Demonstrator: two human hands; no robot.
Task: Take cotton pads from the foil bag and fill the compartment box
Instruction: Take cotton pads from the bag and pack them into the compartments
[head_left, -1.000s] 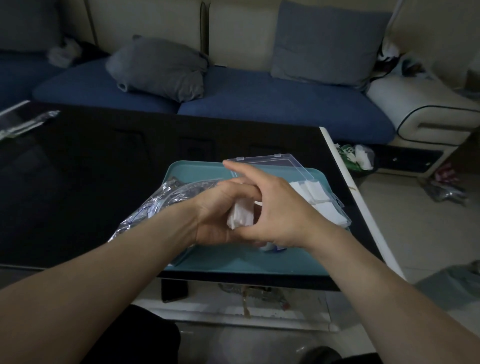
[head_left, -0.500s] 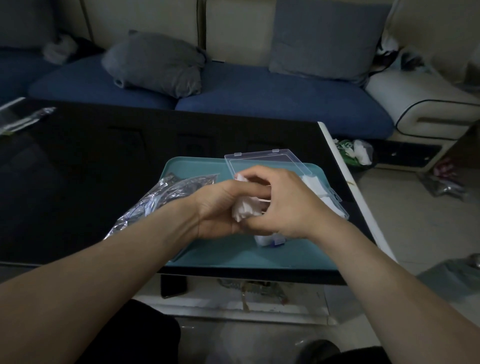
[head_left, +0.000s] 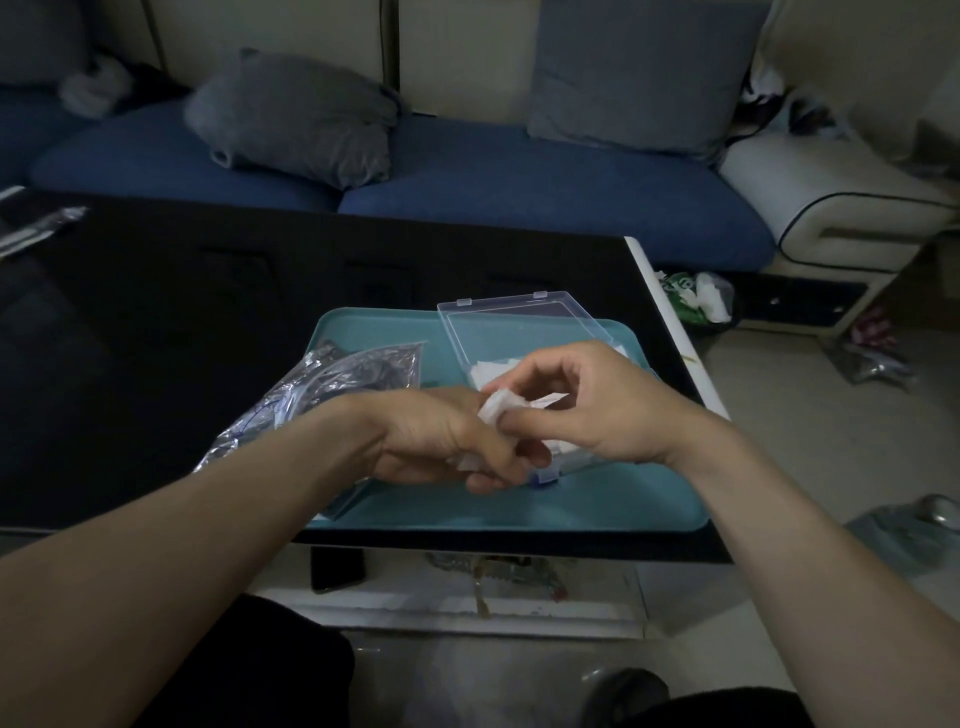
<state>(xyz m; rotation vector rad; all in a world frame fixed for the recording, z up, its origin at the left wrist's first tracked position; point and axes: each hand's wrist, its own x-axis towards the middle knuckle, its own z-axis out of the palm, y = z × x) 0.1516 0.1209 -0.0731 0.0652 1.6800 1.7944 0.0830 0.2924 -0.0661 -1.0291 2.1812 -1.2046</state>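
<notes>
Left hand: I see it at frame centre, fingers curled round a small wad of cotton pads.
Right hand: thumb and forefinger pinch the top pad of that wad; its other fingers are loosely bent.
Change: half a second ago the right hand lay cupped over the left; it has now lifted and drawn right, uncovering the pads.
Meaning: I judge one pad is being peeled off for placing.
Pads: white, thin, soft, slightly crumpled.
Compartment box: clear, lid raised, just behind the hands, white pads already inside.
Foil bag: crinkled, left of centre, overhanging the teal tray.
Counter: dark, glossy.
</notes>
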